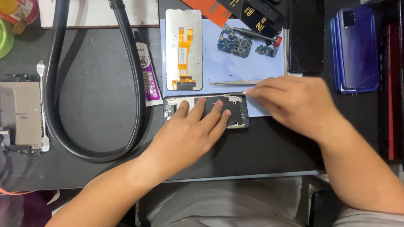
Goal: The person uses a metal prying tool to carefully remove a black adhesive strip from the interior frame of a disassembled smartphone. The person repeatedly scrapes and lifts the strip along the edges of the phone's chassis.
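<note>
Nearest the camera, both forearms reach up from the lower edge onto a dark work surface [97, 105]. At far left lies a stripped metal phone frame [21, 115], then a loop of black hose [90, 84] and a glue tube [148, 73].

Left hand [189, 132]: laid flat, fingers spread, pressing down on the opened phone body [206, 111]; it grips nothing. That phone body lies with its long axis left to right, at the lower edge of the pale blue mat [223, 65], directly under the left fingertips.

Right hand [294, 105]: fingers closed together on a thin metal tool [243, 93], only its tip visible. The tip points left and meets the upper right corner of the phone body. The right hand lies to the right of the phone, roughly in line with its long axis.

On the mat above: a display panel [183, 49] with orange flex cable, tweezers [235, 83], a circuit board [234, 43] and a screwdriver [252, 34]. Far right sits a blue phone [357, 48].
</note>
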